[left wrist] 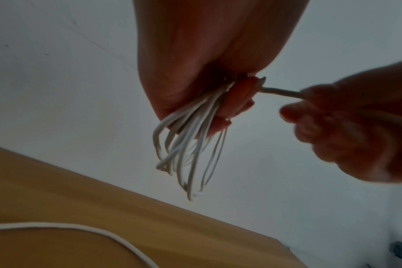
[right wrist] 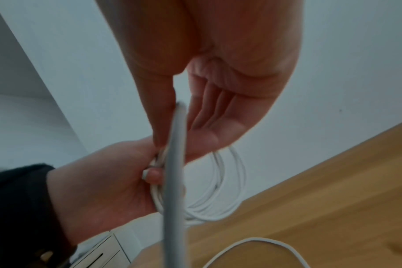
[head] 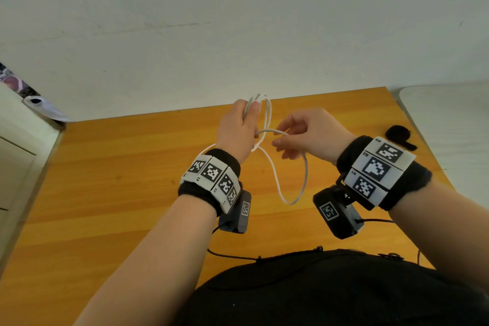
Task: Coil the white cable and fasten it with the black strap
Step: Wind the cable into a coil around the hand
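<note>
My left hand [head: 247,116] is raised above the table and grips a bundle of white cable [head: 264,108] loops; the coil [left wrist: 190,150] hangs out of its fist. My right hand [head: 281,137], just to the right, pinches the free strand [left wrist: 280,91] that leads out of the left fist. In the right wrist view that strand [right wrist: 174,181] runs along the thumb. From the right hand a slack loop [head: 293,200] droops toward the table. The black strap [head: 398,133] lies on the table at the far right, beyond my right wrist.
The orange wooden table [head: 119,193] ends at a white wall. A white cabinet [head: 18,145] stands at the left, a white rounded surface [head: 449,124] at the right. Thin black wires [head: 232,255] run from the wrist cameras near my body.
</note>
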The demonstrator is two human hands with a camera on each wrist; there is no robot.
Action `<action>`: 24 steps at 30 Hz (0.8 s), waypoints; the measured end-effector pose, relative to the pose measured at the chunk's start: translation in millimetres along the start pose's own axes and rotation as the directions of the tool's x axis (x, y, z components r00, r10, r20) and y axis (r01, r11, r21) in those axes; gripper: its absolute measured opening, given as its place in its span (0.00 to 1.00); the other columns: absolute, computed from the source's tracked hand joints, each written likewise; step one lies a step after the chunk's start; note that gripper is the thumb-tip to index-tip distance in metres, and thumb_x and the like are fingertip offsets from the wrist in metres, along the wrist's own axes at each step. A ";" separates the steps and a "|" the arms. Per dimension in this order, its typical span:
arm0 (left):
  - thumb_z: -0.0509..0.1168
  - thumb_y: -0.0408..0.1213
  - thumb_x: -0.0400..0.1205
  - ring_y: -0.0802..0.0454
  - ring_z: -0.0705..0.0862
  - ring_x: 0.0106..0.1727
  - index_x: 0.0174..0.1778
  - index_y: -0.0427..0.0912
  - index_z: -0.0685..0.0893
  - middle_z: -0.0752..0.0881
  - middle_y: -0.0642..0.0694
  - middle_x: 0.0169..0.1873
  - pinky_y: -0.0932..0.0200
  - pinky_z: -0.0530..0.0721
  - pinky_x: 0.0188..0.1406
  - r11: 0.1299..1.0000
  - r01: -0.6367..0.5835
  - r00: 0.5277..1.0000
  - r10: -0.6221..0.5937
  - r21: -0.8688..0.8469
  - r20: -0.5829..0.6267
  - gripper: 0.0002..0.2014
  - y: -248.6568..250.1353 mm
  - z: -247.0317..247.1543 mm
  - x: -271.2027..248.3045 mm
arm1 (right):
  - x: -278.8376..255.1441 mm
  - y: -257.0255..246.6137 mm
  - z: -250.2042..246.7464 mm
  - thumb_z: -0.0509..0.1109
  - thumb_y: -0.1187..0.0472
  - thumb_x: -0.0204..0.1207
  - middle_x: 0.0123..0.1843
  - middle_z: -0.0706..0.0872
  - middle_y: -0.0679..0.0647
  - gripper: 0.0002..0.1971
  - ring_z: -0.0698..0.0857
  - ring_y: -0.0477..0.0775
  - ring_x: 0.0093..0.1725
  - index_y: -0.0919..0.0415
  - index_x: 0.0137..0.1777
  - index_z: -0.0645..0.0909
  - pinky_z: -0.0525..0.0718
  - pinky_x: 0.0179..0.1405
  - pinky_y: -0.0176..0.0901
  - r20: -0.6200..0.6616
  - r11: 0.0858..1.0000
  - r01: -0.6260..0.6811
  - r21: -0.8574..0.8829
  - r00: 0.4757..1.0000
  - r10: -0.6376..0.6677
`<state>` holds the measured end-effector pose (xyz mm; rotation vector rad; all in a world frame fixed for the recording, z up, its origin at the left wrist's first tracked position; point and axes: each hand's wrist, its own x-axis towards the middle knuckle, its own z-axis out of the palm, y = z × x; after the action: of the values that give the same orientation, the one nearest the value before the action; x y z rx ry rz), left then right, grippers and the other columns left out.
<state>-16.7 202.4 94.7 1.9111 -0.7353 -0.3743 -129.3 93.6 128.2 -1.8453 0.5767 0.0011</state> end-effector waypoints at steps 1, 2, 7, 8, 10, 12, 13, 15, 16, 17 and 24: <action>0.51 0.47 0.87 0.56 0.75 0.23 0.37 0.48 0.71 0.77 0.49 0.27 0.66 0.72 0.23 1.000 0.010 0.999 -0.010 -0.007 -0.032 0.14 -1.4 -2.7 1.6 | -1.0 1.3 -2.0 0.74 0.63 0.73 0.37 0.91 0.62 0.11 0.90 0.52 0.31 0.69 0.51 0.82 0.90 0.34 0.40 0.053 1.000 -0.030 -0.008 0.998 0.030; 0.50 0.47 0.87 0.57 0.75 0.23 0.40 0.46 0.72 0.77 0.48 0.28 0.67 0.73 0.22 1.000 0.020 0.998 -0.021 -0.017 -0.059 0.13 -2.2 -5.1 2.7 | -2.5 2.2 -3.2 0.71 0.61 0.75 0.37 0.91 0.61 0.11 0.90 0.52 0.31 0.69 0.50 0.82 0.89 0.34 0.40 0.094 0.999 -0.054 -0.002 0.994 0.054; 0.50 0.45 0.87 0.58 0.76 0.20 0.44 0.45 0.74 0.79 0.47 0.27 0.70 0.74 0.19 0.996 0.057 0.998 -0.055 -0.075 0.033 0.12 -2.9 -7.2 -0.4 | 2.8 5.1 -3.8 0.64 0.55 0.80 0.24 0.80 0.51 0.11 0.73 0.44 0.19 0.58 0.45 0.86 0.73 0.21 0.35 -0.082 0.999 0.042 -0.030 0.996 -0.044; 0.51 0.45 0.87 0.59 0.76 0.19 0.42 0.47 0.74 0.81 0.47 0.27 0.69 0.75 0.19 0.996 0.056 0.996 -0.050 -0.071 0.078 0.12 -2.2 -5.6 -1.6 | 5.8 5.4 -3.3 0.65 0.54 0.80 0.24 0.79 0.50 0.11 0.71 0.44 0.19 0.57 0.46 0.87 0.71 0.21 0.35 -0.128 0.996 0.070 -0.051 0.989 -0.076; 0.51 0.46 0.87 0.60 0.75 0.17 0.38 0.50 0.74 0.81 0.48 0.25 0.66 0.74 0.21 0.997 0.055 0.989 -0.046 -0.059 0.139 0.13 0.0 -2.1 -3.8 | 11.0 5.5 -2.5 0.66 0.54 0.79 0.24 0.78 0.48 0.11 0.71 0.41 0.21 0.57 0.47 0.88 0.71 0.24 0.33 -0.213 0.991 0.117 -0.070 0.969 -0.129; 0.50 0.46 0.87 0.61 0.73 0.16 0.36 0.47 0.75 0.79 0.49 0.22 0.66 0.73 0.21 0.993 0.080 0.983 -0.064 -0.083 0.171 0.16 3.0 0.5 -5.6 | 15.3 4.9 -2.6 0.70 0.54 0.76 0.26 0.78 0.47 0.07 0.74 0.41 0.24 0.56 0.43 0.87 0.74 0.28 0.33 -0.306 0.986 0.150 -0.074 0.938 -0.166; 0.49 0.48 0.87 0.60 0.72 0.16 0.36 0.46 0.75 0.77 0.49 0.21 0.66 0.72 0.21 0.991 0.092 0.979 -0.072 -0.099 0.192 0.18 5.3 1.1 -6.8 | 17.5 4.9 -3.1 0.72 0.55 0.74 0.28 0.79 0.48 0.05 0.75 0.44 0.27 0.55 0.41 0.85 0.75 0.30 0.35 -0.351 0.985 0.160 -0.070 0.920 -0.174; 0.50 0.50 0.86 0.58 0.72 0.18 0.36 0.45 0.76 0.76 0.50 0.20 0.67 0.72 0.21 0.990 0.100 0.968 -0.074 -0.100 0.238 0.19 9.6 1.1 -8.4 | 20.8 4.9 -5.9 0.77 0.55 0.69 0.32 0.82 0.52 0.07 0.77 0.47 0.31 0.58 0.41 0.84 0.77 0.32 0.37 -0.431 0.982 0.174 -0.074 0.883 -0.189; 0.53 0.51 0.85 0.56 0.73 0.19 0.37 0.44 0.77 0.76 0.50 0.20 0.66 0.72 0.22 0.991 0.103 0.962 -0.077 -0.088 0.262 0.18 10.8 1.0 -8.7 | 21.9 5.3 -8.1 0.78 0.55 0.67 0.35 0.84 0.54 0.09 0.78 0.47 0.33 0.59 0.41 0.84 0.78 0.34 0.38 -0.454 0.981 0.174 -0.080 0.870 -0.191; 0.57 0.51 0.84 0.55 0.73 0.21 0.39 0.41 0.78 0.75 0.50 0.20 0.65 0.73 0.23 0.991 0.109 0.955 -0.081 -0.082 0.287 0.17 11.8 0.4 -8.8 | 23.0 5.9 -10.3 0.79 0.55 0.66 0.37 0.85 0.54 0.11 0.79 0.47 0.35 0.60 0.42 0.84 0.79 0.35 0.36 -0.457 0.982 0.170 -0.084 0.869 -0.190; 0.63 0.37 0.83 0.57 0.62 0.14 0.40 0.42 0.79 0.67 0.53 0.15 0.59 0.72 0.25 0.851 0.371 0.878 -0.190 -0.372 0.440 0.06 15.0 -6.9 -10.7 | 25.7 12.5 -10.5 0.59 0.48 0.82 0.51 0.86 0.48 0.17 0.82 0.46 0.54 0.56 0.60 0.83 0.75 0.54 0.37 -0.160 0.989 0.063 -0.131 0.984 -0.083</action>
<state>-26.0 209.6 110.5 1.5109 -0.5462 -1.0485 -114.4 71.4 113.6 -2.0007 0.6354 -0.1695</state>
